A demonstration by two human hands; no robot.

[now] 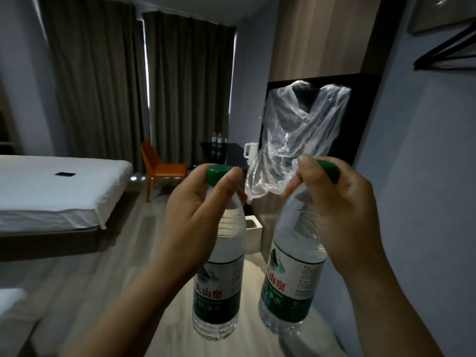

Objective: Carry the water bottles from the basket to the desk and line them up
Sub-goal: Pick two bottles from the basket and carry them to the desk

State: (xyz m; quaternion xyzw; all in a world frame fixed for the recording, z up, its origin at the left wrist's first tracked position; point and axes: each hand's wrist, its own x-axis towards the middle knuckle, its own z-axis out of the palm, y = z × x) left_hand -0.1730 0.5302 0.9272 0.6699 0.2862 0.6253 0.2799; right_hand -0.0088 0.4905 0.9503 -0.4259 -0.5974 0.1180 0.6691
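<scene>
My left hand (pixel 198 215) grips the neck of a clear water bottle (pixel 219 287) with a green cap and a green and white label; it hangs upright in front of me. My right hand (pixel 342 215) holds a second, matching bottle (pixel 291 284) by its neck, tilted a little to the left. A crumpled clear plastic bag (pixel 296 140) rises from the fingers of my right hand. Far across the room stands a dark desk (pixel 231 153) with two more bottles (pixel 216 140) upright side by side on it. No basket is in view.
A white bed (pixel 51 191) fills the left side, with a dark phone (pixel 65 174) on it. An orange chair (pixel 162 166) stands before the curtains, left of the desk. A white kettle (pixel 251 150) sits on the desk. A small white bin (pixel 253 233) is on the floor.
</scene>
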